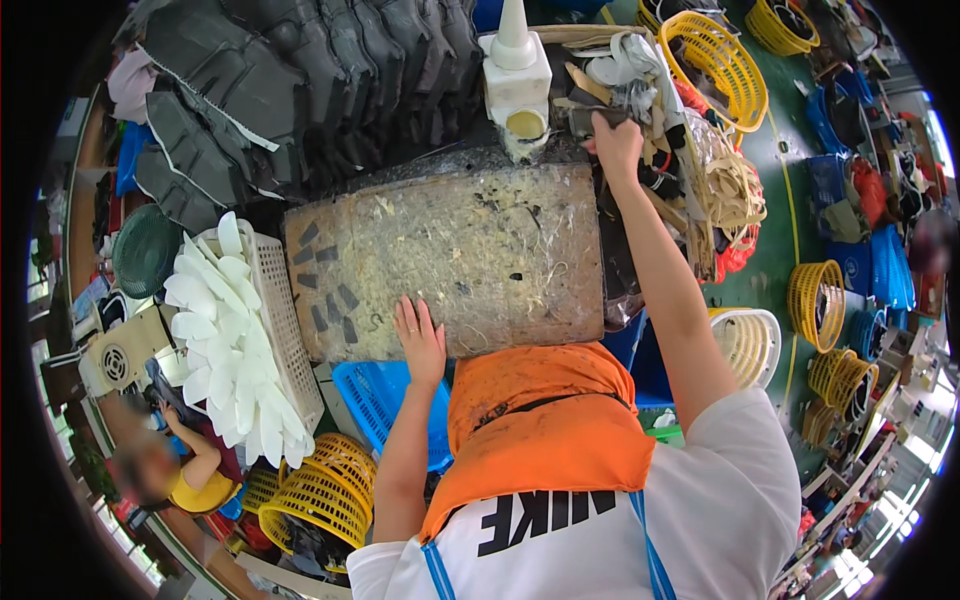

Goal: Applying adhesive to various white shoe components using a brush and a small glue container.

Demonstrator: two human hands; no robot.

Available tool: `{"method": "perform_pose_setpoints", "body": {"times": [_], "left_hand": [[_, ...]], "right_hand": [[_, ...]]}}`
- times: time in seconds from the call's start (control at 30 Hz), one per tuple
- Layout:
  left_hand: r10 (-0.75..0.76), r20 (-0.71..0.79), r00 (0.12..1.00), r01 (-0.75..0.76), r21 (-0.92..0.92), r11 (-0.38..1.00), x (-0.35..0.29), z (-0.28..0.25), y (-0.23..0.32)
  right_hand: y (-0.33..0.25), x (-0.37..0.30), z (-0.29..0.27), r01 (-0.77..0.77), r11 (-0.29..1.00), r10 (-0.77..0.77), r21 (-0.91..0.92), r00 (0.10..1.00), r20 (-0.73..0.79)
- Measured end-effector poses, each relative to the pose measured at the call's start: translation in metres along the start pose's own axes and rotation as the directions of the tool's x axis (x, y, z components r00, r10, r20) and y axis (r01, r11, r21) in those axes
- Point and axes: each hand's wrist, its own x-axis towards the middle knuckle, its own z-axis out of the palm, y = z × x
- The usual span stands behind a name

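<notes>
My left hand (pixel 421 343) rests with its fingers stretched out on the near edge of a worn, glue-stained board (pixel 440 260). Left of it on the board lie several small dark grey pieces (pixel 334 308). My right arm reaches past the board's far right corner. There my right hand (pixel 616 148) is closed, its fingers curled at a dark flat piece (pixel 582 123); what lies between the fingertips is hidden. Just left of that hand stands a white glue pot (pixel 517 85) with a cone on top and a yellowish open cup in front.
Dark grey moulded sheets (pixel 330 80) are stacked at the far left. A pale basket (pixel 285 310) of white leaf-shaped pieces stands left of the board. Scraps (pixel 735 190) and a yellow basket (pixel 755 85) lie at the right. A person in yellow (pixel 205 470) sits at lower left.
</notes>
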Motion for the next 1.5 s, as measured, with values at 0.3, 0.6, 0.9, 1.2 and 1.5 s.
{"method": "perform_pose_setpoints", "body": {"times": [0.3, 0.6, 0.9, 1.2, 1.5], "left_hand": [[-0.002, -0.011, 1.000, 0.002, 0.014, 1.000, -0.008, -0.001, -0.001], [0.038, 0.032, 0.999, -0.038, -0.017, 0.999, -0.037, -0.005, -0.006], [0.056, 0.031, 0.998, -0.058, 0.079, 0.995, -0.018, -0.032, 0.007], [-0.015, 0.361, 0.932, -0.032, 0.124, 0.992, 0.036, -0.060, 0.010], [-0.035, 0.515, 0.857, -0.098, 0.229, 0.969, 0.076, -0.058, 0.010]], "right_hand": [[0.012, -0.017, 0.025, 0.708, 0.559, -0.463, -0.431, 0.698, 0.546], [0.040, -0.031, 0.009, 0.545, 0.674, -0.448, -0.499, 0.838, 0.312], [0.016, -0.106, 0.008, -0.121, 0.985, 0.149, -0.125, 0.957, 0.249], [0.057, -0.128, 0.070, 0.126, 0.932, -0.072, -0.341, 0.983, 0.167], [0.065, -0.226, 0.020, 0.160, 0.850, 0.261, -0.502, 0.700, 0.665]]}}
